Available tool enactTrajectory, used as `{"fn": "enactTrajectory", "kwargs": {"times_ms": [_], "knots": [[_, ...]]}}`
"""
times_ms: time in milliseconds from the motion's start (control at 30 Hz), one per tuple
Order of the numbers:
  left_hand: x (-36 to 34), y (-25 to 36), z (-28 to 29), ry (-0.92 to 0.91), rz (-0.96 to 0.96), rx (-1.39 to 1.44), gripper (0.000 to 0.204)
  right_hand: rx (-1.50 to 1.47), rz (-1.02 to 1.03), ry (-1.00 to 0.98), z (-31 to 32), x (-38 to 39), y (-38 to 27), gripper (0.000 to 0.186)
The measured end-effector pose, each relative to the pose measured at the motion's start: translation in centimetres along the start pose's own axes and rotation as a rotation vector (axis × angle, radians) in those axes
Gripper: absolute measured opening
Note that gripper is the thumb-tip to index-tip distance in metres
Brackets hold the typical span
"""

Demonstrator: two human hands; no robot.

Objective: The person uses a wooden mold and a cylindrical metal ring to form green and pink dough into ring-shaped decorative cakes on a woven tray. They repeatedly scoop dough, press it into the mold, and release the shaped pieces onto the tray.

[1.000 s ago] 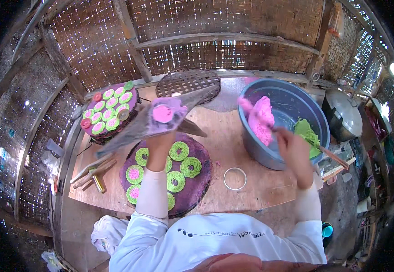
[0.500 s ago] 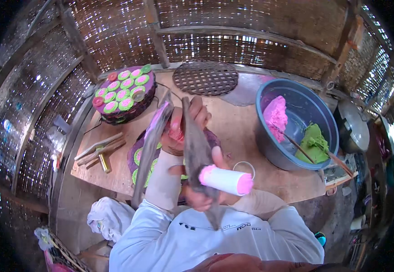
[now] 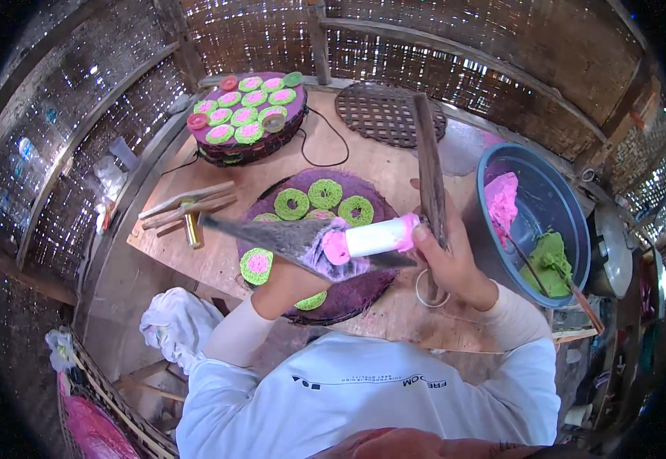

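Note:
My left hand (image 3: 291, 279) is closed on a dark wooden board (image 3: 260, 237) with a pale, pink-stained middle. My right hand (image 3: 455, 268) grips an upright wooden bar (image 3: 429, 153) and a white tube (image 3: 375, 239), pink paste showing at both tube ends, the left end against the board. Beneath them lies a round purple mat (image 3: 364, 294) bearing several green rings (image 3: 324, 192), some with pink centres (image 3: 257, 263). A white hoop (image 3: 429, 304) rests near my right hand. To the right, a blue tub (image 3: 483, 214) holds pink paste (image 3: 501, 199), green paste (image 3: 547, 260) and sticks.
A second purple-topped stand (image 3: 218, 153) with green-and-pink discs is at the back left. Wooden sticks (image 3: 187, 203) and a brass-coloured cylinder (image 3: 193, 233) lie left. A woven tray (image 3: 386, 115) is at the back, a metal pot (image 3: 611, 264) right, white cloth (image 3: 176, 329) below left.
My right hand left the tub, came to the wooden tool, then moved up and right with the bar and tube. The board swung from upright to slanting sideways. The view has also shifted.

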State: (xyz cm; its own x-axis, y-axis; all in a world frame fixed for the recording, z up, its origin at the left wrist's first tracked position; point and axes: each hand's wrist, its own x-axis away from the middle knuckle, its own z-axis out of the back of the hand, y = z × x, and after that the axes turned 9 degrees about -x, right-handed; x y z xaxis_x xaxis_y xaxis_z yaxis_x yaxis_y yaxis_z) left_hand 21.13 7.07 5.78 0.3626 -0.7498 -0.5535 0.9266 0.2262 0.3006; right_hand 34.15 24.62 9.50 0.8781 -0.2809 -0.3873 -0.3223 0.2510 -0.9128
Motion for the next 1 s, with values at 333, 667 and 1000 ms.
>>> {"fn": "enactTrajectory", "kwargs": {"times_ms": [333, 667, 1000], "knots": [[3.9, 2.5, -1.2, -0.115, 0.083, 0.249, 0.04, 0.298, 0.07, -0.379, -3.4, 2.5, 0.0, 0.073], [4.2, -3.4, -0.1, -0.36, 0.199, 0.739, 0.075, -0.648, -1.012, -0.734, -1.4, 1.9, 5.8, 0.072], [3.9, -12.7, -0.9, 0.25, -0.234, 2.236, 0.08, -0.526, -1.11, -0.837, -2.3, -3.4, 7.9, 0.057]]}}
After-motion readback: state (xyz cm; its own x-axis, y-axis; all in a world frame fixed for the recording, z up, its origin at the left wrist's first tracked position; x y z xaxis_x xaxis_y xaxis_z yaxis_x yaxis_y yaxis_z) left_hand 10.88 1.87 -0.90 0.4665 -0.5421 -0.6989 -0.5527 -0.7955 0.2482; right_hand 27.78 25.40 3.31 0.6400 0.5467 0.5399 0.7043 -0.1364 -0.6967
